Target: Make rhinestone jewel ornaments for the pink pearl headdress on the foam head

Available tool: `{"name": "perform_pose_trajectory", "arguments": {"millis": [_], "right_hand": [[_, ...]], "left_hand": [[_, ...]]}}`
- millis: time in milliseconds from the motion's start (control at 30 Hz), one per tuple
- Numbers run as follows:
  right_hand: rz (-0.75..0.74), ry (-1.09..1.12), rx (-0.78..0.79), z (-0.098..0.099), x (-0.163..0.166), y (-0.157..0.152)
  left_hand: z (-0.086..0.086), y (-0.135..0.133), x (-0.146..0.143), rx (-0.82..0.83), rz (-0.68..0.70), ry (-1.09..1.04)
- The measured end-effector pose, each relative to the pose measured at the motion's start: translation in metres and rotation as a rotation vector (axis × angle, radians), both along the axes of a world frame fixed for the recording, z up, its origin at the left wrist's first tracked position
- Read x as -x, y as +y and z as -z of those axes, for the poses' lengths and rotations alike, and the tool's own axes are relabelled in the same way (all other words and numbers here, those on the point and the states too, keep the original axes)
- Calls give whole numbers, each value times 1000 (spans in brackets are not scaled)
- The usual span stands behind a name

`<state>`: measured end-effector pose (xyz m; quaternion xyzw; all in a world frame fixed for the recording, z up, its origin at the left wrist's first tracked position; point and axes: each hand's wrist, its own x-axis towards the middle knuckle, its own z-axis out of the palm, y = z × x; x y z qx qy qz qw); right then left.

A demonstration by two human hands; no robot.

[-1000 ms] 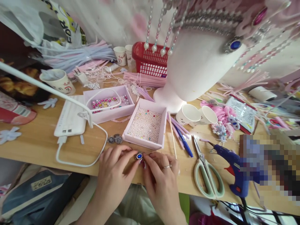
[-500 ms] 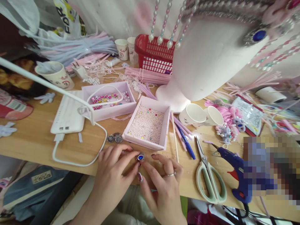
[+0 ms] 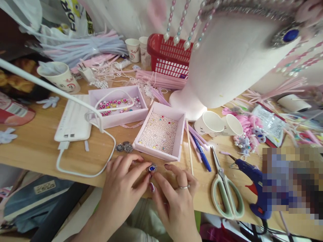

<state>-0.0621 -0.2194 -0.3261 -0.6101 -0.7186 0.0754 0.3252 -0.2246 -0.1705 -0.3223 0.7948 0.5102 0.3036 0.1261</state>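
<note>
Between my two hands, just above the table's front edge, is a small silver ornament with a blue oval gem (image 3: 151, 168). My left hand (image 3: 124, 183) pinches it from the left between thumb and fingertips. From the right, the index fingertip of my right hand (image 3: 175, 196) touches its lower edge; the other fingers are bent and apart, and the middle finger wears a ring. Dark silver ornaments (image 3: 124, 147) lie beyond my left hand. A lilac box of small pearl beads (image 3: 157, 132) stands just past my fingertips.
A second lilac box (image 3: 123, 118) holds pink gems. Scissors (image 3: 224, 188), a blue pen (image 3: 202, 154) and a blue glue gun (image 3: 252, 181) lie to the right. A white power bank (image 3: 73, 121) with a cable sits left. Behind stand a white mannequin head (image 3: 227, 64) and red basket (image 3: 169, 57).
The view has shifted slightly. My hands stay around the blue-gem ornament in nearly the same pose, with the right thumb slightly lower on it.
</note>
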Motion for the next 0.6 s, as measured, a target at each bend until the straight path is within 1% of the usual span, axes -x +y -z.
{"name": "perform_pose_trajectory", "arguments": {"millis": [200,433,600], "right_hand": [[-11,-22,-46,-4,-1,2],[-23,-40,11,-1,-2,1],[-27,-36,-45,-4,-2,3]], "left_hand": [[1,-1,-3,9,-12,-2],[0,-1,-2,5,-7,14],[2,-1,-1,-7,-6,16]]}}
